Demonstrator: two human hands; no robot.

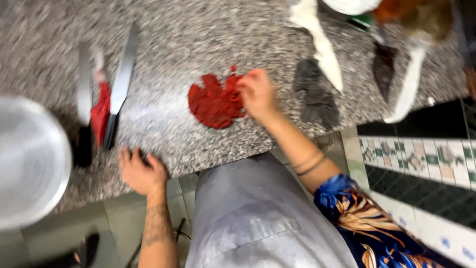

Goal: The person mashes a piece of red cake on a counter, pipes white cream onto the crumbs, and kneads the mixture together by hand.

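Note:
A flat, ragged slab of dark red meat (214, 103) lies on the speckled granite counter (198, 39). My right hand (257, 94) rests on the slab's right edge, fingers pinching it. My left hand (141, 171) grips the counter's front edge, fingers curled over it. Two long knives lie to the left: one with a black handle (83, 89) and a second blade (123, 74), with a small red scrap (100, 113) between them. The frame is motion-blurred.
A large round metal bowl (29, 159) sits at the left edge. A dark grey cloth (315, 97) and a white strip (322, 47) lie to the right of the meat. Tiled wall and floor show at lower right. I wear a grey apron (258, 218).

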